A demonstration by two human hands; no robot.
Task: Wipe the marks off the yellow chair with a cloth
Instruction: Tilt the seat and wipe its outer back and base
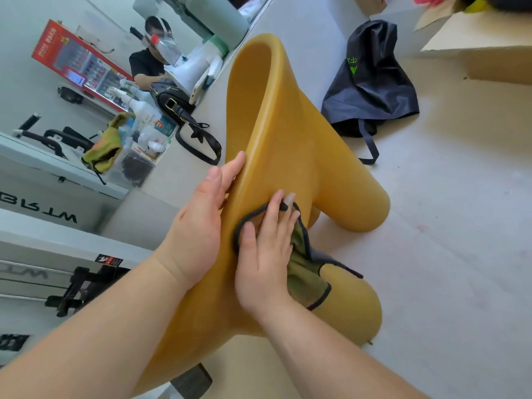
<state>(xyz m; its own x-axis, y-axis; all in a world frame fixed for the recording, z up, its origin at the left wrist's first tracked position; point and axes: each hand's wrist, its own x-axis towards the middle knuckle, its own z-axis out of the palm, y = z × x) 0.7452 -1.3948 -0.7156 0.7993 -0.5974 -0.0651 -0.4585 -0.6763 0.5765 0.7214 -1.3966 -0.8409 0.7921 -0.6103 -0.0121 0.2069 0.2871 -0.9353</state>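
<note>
The yellow chair (288, 145) is a smooth moulded plastic piece standing on the pale floor, with rounded legs at the right. My left hand (201, 223) rests on its left edge, fingers straight along the rim. My right hand (266, 254) presses flat on an olive-green cloth with dark trim (308, 272), holding it against the chair's side surface. Part of the cloth hangs loose to the right of my hand. No marks are plain to see on the chair from here.
A dark bag with green print (371, 82) lies on the floor behind the chair. A cardboard box (475, 53) sits at the top right. At the left, a table holds a spray bottle (144, 108), a black strap bag (178, 108) and a clear bin; a person sits beyond it.
</note>
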